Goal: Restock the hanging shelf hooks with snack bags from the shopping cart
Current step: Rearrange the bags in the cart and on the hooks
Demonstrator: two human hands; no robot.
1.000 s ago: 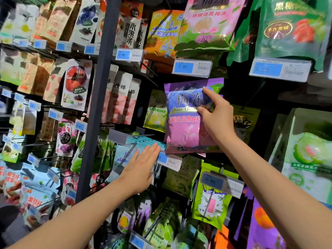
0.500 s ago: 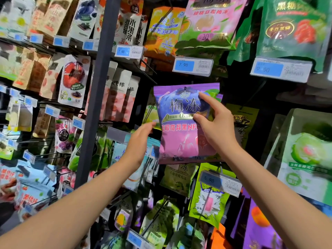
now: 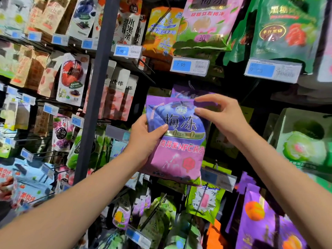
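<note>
A purple and pink snack bag (image 3: 179, 151) with white characters is held up in front of the hanging shelf, at the middle of the view. My left hand (image 3: 145, 139) grips its left edge, thumb across the front. My right hand (image 3: 221, 115) pinches the bag's top right corner between thumb and forefinger. Behind the top of the bag another purple bag (image 3: 181, 91) of the same kind hangs on a hook. The hook itself is hidden by the bags. The shopping cart is out of view.
A dark upright post (image 3: 97, 90) splits the display left of the bag. Price tags (image 3: 189, 66) stick out on hook ends above, and a tag (image 3: 217, 178) sits just below the bag. Green bags (image 3: 204, 200) and purple bags (image 3: 264, 218) hang lower down; bare hooks (image 3: 41, 155) jut at left.
My left hand rose from the price tag below and took hold of the bag's left edge. My right hand shifted from the bag's side to pinching its top corner. The bag came slightly lower.
</note>
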